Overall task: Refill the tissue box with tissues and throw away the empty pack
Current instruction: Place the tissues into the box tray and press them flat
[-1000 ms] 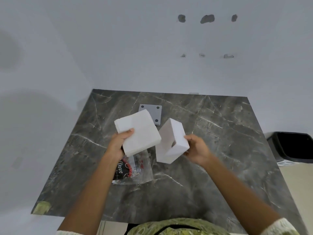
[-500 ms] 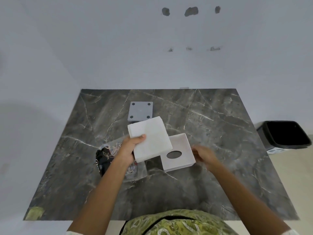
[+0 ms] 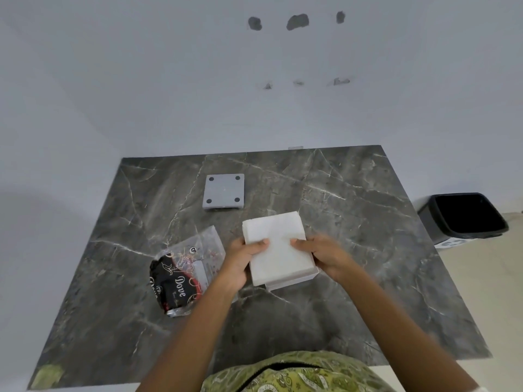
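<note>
Clearly the refill is about halfway along. Both hands hold the white tissue stack (image 3: pixel 276 246) near the middle of the bench (image 3: pixel 353 210), directly above the tissue box (image 3: pixel 294 280), of which only a pale sliver shows under the stack's near edge. The left hand (image 3: pixel 240 260) has its grip closed on the stack's left side, thumb on top; the right hand (image 3: pixel 325 254) grips the right side the same way. Whether the stack already rests on the box or hovers just over it cannot be told.

Judging from how things lie, the tissues are out of their wrapper but not yet seated inside the box. The empty pack (image 3: pixel 184 274), clear plastic with a black printed end, lies flat toward the left edge of the bench, just beside the left wrist, and nothing white shows in it. A grey square plate (image 3: pixel 223 190) with four dark dots sits apart toward the far edge; probably the box's base, still to be fitted.

The black bin (image 3: pixel 467 215) stands on the floor beyond the right edge; its inside looks dark and what it holds cannot be seen. Binning the pack remains.
</note>
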